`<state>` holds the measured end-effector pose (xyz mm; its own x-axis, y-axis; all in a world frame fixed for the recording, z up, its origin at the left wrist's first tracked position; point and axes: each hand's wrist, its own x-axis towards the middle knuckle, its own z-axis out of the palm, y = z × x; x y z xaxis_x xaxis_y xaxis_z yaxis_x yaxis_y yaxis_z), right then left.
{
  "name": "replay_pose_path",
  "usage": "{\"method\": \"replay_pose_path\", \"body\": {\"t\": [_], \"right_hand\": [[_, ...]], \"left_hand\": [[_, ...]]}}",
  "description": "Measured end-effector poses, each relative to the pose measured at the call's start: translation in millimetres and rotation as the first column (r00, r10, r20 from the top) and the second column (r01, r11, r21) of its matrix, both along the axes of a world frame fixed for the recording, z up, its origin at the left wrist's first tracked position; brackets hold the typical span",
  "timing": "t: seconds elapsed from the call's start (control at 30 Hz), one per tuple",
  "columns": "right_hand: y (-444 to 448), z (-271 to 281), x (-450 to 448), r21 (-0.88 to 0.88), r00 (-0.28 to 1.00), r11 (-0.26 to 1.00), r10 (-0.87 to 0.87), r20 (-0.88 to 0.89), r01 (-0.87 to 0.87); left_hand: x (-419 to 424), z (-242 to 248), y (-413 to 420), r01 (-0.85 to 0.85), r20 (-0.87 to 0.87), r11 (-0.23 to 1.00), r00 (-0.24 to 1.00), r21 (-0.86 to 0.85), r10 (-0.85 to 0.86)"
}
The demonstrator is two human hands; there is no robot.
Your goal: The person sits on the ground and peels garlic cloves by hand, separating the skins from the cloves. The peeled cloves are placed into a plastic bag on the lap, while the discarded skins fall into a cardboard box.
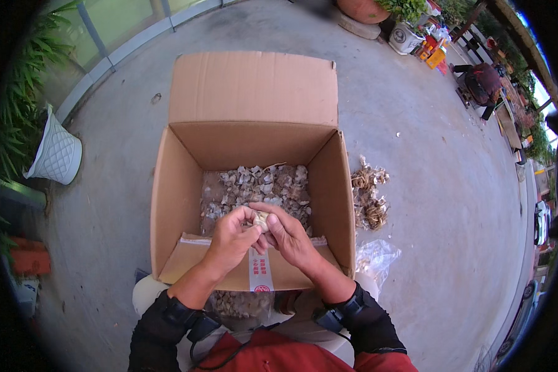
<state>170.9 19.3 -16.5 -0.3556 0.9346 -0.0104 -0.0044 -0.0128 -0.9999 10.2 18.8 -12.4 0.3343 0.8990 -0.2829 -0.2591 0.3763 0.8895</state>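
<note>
Both of my hands meet over the near side of an open cardboard box (251, 88). Between them is a pale garlic bulb (261, 221), partly covered by fingers. My left hand (235, 235) pinches it from the left with thumb and forefinger. From the other side my right hand (288, 235) grips it, thumb laid along its edge. Below, the box floor carries a heap of papery garlic skins (265, 183) and dry scraps. The near flap, with a strip of printed tape (260, 272), folds toward me.
Bundles of dried garlic stalks (372, 204) lie right of the box, near a clear plastic bag (379, 260). Another plastic bag (242, 304) with pale contents sits below the near flap. A white planter (58, 149) stands left; a person (483, 83) is far right.
</note>
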Motion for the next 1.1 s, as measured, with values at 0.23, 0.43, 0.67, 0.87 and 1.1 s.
{"method": "replay_pose_path", "body": {"t": [0.23, 0.43, 0.67, 0.87, 1.1], "right_hand": [[-8, -5, -12, -0.255, 0.954, 0.967, -0.087, -0.287, 0.012], [-12, -9, -12, -0.269, 0.971, 0.961, -0.124, -0.203, 0.067], [-11, 5, -10, -0.235, 0.983, 0.967, -0.128, -0.130, 0.095], [-10, -1, -3, 0.004, 0.996, 0.998, -0.062, -0.070, 0.063], [-12, 11, -8, 0.067, 0.996, 0.996, -0.056, 0.070, 0.052]], "left_hand": [[7, -6, -2, -0.060, -0.036, 0.998, 0.998, 0.012, 0.060], [12, -3, -6, -0.080, -0.070, 0.996, 0.994, 0.049, 0.083], [10, -6, -5, -0.049, -0.030, 0.999, 0.998, -0.010, 0.049], [9, -2, -2, -0.036, 0.099, 0.999, 0.994, -0.016, 0.038], [11, 1, -4, -0.040, -0.046, 0.995, 0.998, 0.090, 0.044]]}}
